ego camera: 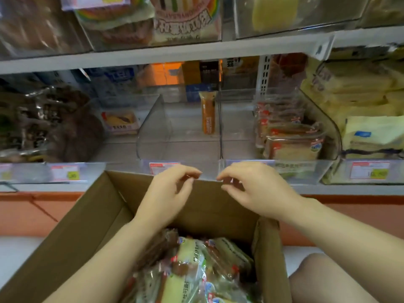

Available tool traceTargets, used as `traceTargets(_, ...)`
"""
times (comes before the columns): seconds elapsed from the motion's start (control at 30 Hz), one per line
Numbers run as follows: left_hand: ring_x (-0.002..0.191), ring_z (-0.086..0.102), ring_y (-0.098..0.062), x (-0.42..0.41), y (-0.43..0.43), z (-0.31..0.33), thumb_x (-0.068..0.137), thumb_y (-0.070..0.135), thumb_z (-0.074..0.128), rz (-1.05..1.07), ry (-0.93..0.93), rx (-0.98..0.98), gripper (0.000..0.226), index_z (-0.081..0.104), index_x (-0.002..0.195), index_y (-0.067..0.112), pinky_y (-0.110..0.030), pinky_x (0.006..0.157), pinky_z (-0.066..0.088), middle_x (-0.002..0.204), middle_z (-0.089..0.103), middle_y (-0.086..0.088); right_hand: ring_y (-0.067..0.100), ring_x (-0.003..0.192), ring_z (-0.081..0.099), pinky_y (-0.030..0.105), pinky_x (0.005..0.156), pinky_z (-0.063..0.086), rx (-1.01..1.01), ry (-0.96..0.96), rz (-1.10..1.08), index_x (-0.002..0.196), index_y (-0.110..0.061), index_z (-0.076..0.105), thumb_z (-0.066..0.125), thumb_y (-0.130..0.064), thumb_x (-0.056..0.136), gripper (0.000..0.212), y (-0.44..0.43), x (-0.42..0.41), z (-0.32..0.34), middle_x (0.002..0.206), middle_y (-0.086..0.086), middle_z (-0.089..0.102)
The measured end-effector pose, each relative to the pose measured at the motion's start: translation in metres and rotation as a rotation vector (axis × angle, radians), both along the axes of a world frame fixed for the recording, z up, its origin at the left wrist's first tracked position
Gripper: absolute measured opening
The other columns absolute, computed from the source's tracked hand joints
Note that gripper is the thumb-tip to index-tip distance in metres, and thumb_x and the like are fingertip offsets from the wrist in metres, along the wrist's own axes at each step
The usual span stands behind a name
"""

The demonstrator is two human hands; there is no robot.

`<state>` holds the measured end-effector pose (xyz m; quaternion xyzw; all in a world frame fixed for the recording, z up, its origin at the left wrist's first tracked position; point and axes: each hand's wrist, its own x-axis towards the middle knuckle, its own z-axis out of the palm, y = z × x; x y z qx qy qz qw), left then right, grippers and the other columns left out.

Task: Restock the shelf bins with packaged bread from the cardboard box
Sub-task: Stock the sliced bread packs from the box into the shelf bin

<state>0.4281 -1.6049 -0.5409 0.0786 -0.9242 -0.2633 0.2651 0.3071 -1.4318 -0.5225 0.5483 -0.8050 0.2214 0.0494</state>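
An open cardboard box (91, 217) sits below me, holding several packaged breads (192, 270) in clear wrappers. My left hand (168, 193) and my right hand (255, 189) hover side by side over the box's far wall, fingers loosely curled and apart, nothing in either. Just beyond them is a clear shelf bin (153, 132) holding a single orange packaged bread (208, 112) standing against its right divider. The bin to its right holds a stack of red-labelled bread packs (290, 134).
A left bin holds one flat bread pack (120, 123) and, further left, dark wrapped goods (43, 123). Yellow packs (369, 119) fill the far-right bin. The upper shelf (153, 55) carries rainbow cake packs (181, 18). Price tags (369, 170) line the bin fronts. My knee (323, 278) is at the lower right.
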Motion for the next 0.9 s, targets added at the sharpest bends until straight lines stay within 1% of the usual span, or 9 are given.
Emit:
traceTargets(0.1, 0.091, 0.056, 0.013, 0.035, -0.025, -0.004, 0.087, 0.004, 0.061, 0.097, 0.004, 0.004, 0.02, 0.07, 0.097, 0.019, 0.0, 0.082, 0.036, 0.094, 0.066, 0.014, 0.012, 0.106, 0.056, 0.033, 0.089, 0.047, 0.197, -0.023, 0.137, 0.117, -0.031, 0.061, 0.055, -0.035, 0.091, 0.027, -0.033, 0.02, -0.015, 0.114, -0.011, 0.064)
traceTargets(0.17, 0.087, 0.054, 0.02, 0.055, -0.039, -0.001, 0.087, 0.008, 0.059, 0.173, 0.03, 0.036, 0.019, 0.068, 0.096, 0.021, 0.001, 0.08, 0.034, 0.092, 0.066, 0.016, 0.012, 0.105, 0.056, 0.029, 0.086, 0.046, 0.291, -0.047, 0.188, 0.118, -0.031, 0.06, 0.055, -0.035, 0.091, 0.028, -0.057, 0.027, -0.025, 0.114, -0.01, 0.063)
traceTargets(0.27, 0.09, 0.057, 0.015, 0.082, -0.055, -0.001, 0.089, 0.004, 0.06, 0.267, 0.062, 0.09, 0.023, 0.067, 0.096, 0.024, 0.0, 0.08, 0.037, 0.092, 0.065, 0.022, 0.015, 0.102, 0.057, 0.031, 0.085, 0.048, 0.381, -0.092, 0.206, 0.116, -0.031, 0.06, 0.056, -0.031, 0.09, 0.026, -0.09, 0.036, -0.042, 0.112, -0.007, 0.063)
traceTargets(0.47, 0.084, 0.062, 0.01, 0.11, -0.08, -0.017, 0.089, 0.002, 0.058, 0.414, 0.024, 0.255, 0.026, 0.065, 0.092, 0.028, 0.0, 0.073, 0.038, 0.085, 0.068, 0.017, 0.022, 0.101, 0.059, 0.038, 0.083, 0.051, 0.516, -0.151, 0.251, 0.115, -0.029, 0.061, 0.059, -0.021, 0.086, 0.03, -0.143, 0.067, -0.082, 0.112, -0.002, 0.062)
traceTargets(0.53, 0.084, 0.062, 0.009, 0.109, -0.086, -0.019, 0.089, 0.005, 0.058, 0.445, 0.018, 0.27, 0.026, 0.064, 0.092, 0.03, 0.0, 0.073, 0.038, 0.084, 0.067, 0.017, 0.023, 0.104, 0.059, 0.036, 0.083, 0.05, 0.519, -0.167, 0.269, 0.117, -0.03, 0.06, 0.062, -0.025, 0.084, 0.034, -0.156, 0.08, -0.097, 0.117, -0.001, 0.061)
traceTargets(0.63, 0.086, 0.06, 0.008, 0.105, -0.09, -0.019, 0.091, 0.007, 0.056, 0.452, 0.001, 0.275, 0.025, 0.061, 0.093, 0.031, 0.002, 0.074, 0.037, 0.086, 0.065, 0.018, 0.023, 0.11, 0.054, 0.035, 0.085, 0.048, 0.498, -0.126, 0.327, 0.122, -0.022, 0.055, 0.063, -0.035, 0.084, 0.041, -0.175, 0.101, -0.113, 0.124, 0.0, 0.052)
traceTargets(0.77, 0.084, 0.061, 0.003, 0.102, -0.097, -0.019, 0.09, 0.007, 0.055, 0.473, 0.027, 0.292, 0.024, 0.062, 0.094, 0.029, -0.003, 0.077, 0.04, 0.085, 0.065, 0.015, 0.029, 0.101, 0.055, 0.038, 0.075, 0.047, 0.478, -0.086, 0.298, 0.108, -0.016, 0.06, 0.055, -0.025, 0.09, 0.02, -0.193, 0.116, -0.125, 0.111, 0.003, 0.048)
traceTargets(0.83, 0.085, 0.061, 0.0, 0.101, -0.099, -0.019, 0.09, 0.008, 0.055, 0.495, 0.019, 0.298, 0.022, 0.065, 0.097, 0.027, -0.009, 0.078, 0.042, 0.086, 0.065, 0.016, 0.026, 0.092, 0.057, 0.037, 0.074, 0.047, 0.413, -0.199, 0.274, 0.095, -0.017, 0.062, 0.054, -0.018, 0.089, 0.011, -0.194, 0.111, -0.129, 0.101, 0.002, 0.052)
traceTargets(0.9, 0.086, 0.06, 0.0, 0.102, -0.099, -0.018, 0.091, 0.01, 0.055, 0.508, -0.002, 0.308, 0.021, 0.066, 0.1, 0.026, -0.013, 0.08, 0.044, 0.087, 0.064, 0.018, 0.019, 0.084, 0.055, 0.032, 0.075, 0.045, 0.31, -0.355, 0.281, 0.083, -0.02, 0.06, 0.054, -0.009, 0.085, 0.012, -0.189, 0.103, -0.124, 0.091, -0.001, 0.054)
